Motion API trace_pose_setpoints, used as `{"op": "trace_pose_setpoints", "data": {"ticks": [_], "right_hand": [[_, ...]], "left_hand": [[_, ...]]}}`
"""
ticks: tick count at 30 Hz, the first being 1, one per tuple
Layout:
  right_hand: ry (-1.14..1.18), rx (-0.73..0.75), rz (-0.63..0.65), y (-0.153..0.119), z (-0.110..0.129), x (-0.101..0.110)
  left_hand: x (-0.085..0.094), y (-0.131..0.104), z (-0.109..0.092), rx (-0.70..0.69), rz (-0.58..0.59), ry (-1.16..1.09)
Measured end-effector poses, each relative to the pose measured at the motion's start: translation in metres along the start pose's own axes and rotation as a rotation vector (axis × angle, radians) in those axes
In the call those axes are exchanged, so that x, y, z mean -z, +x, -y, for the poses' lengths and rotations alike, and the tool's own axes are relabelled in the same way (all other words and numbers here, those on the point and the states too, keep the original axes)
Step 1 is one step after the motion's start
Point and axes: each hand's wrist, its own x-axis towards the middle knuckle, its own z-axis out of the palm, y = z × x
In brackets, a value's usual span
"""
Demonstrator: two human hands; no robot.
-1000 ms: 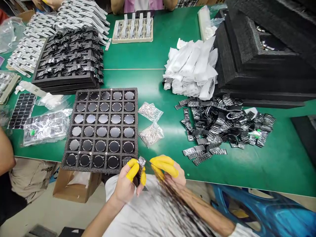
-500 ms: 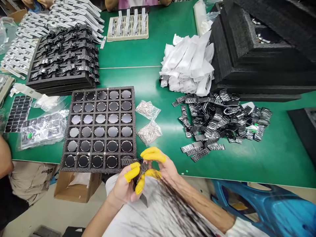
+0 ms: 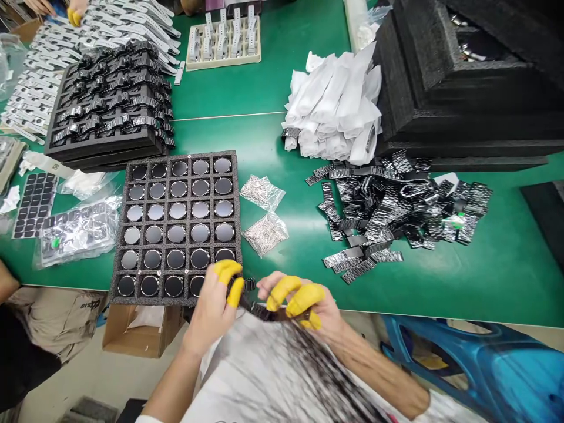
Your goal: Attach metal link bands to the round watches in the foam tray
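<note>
A black metal link watch band [image 3: 261,311] stretches between my two hands, just off the table's front edge. My left hand [image 3: 215,308], with yellow finger cots, is closed on its left end at the front right corner of the foam tray [image 3: 118,258]. My right hand [image 3: 315,305], also in yellow finger cots, pinches the other end. Round dark watch faces [image 3: 176,258] fill the tray's compartments in rows; my left hand covers the front right one. Another bit of black band [image 3: 249,284] shows beside my left fingertips.
Small bags of metal pins [image 3: 265,235] lie right of the tray. Farther right are a heap of black bands [image 3: 374,205], white-wrapped bundles [image 3: 335,108] and stacked black foam [image 3: 476,111]. Finished black watches [image 3: 110,100] stand back left. A blue chair [image 3: 497,364] is at lower right.
My hands have moved apart, the left toward the tray and the right to the right. The watch band, earlier bunched between them, now spans the gap.
</note>
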Motion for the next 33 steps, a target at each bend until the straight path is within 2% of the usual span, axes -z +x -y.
{"op": "trace_pose_setpoints", "data": {"ticks": [2, 4, 6, 9, 12, 16, 18, 20, 23, 25, 29, 31, 33], "right_hand": [[0.135, -0.030, -0.082, -0.003, 0.005, 0.002], [0.194, -0.094, -0.162, -0.003, 0.009, 0.005], [0.189, -0.167, -0.221, -0.001, 0.010, 0.006], [0.213, -0.262, -0.244, 0.001, 0.007, 0.004], [0.262, -0.326, -0.274, -0.002, 0.000, -0.001], [0.293, -0.376, -0.306, -0.010, -0.013, -0.006], [0.297, -0.401, -0.299, -0.012, -0.017, -0.008], [0.308, -0.448, -0.283, -0.011, -0.019, -0.012], [0.341, -0.517, -0.231, -0.006, -0.021, -0.020], [0.363, -0.554, -0.170, -0.002, -0.021, -0.026], [0.382, -0.630, -0.133, 0.003, -0.020, -0.034], [0.379, -0.653, -0.146, 0.004, -0.021, -0.037], [0.370, -0.686, -0.140, 0.004, -0.022, -0.038]], "left_hand": [[0.008, 0.013, 0.003, -0.053, -0.087, 0.522], [0.012, 0.026, 0.005, -0.060, -0.024, 0.885], [0.012, 0.037, 0.004, -0.089, 0.068, 1.077], [0.014, 0.049, 0.003, -0.163, 0.126, 1.145], [0.020, 0.057, 0.010, -0.234, 0.098, 0.994], [0.033, 0.057, 0.027, -0.245, 0.026, 0.845], [0.038, 0.051, 0.030, -0.227, -0.002, 0.771], [0.039, 0.042, 0.027, -0.143, -0.018, 0.569], [0.034, 0.028, 0.016, -0.008, 0.031, 0.165], [0.028, 0.023, 0.008, -0.016, 0.044, -0.019], [0.013, 0.017, 0.003, -0.068, -0.029, -0.279], [0.006, 0.013, 0.005, -0.015, 0.038, -0.436], [0.002, 0.007, 0.007, 0.032, 0.110, -0.468]]}}
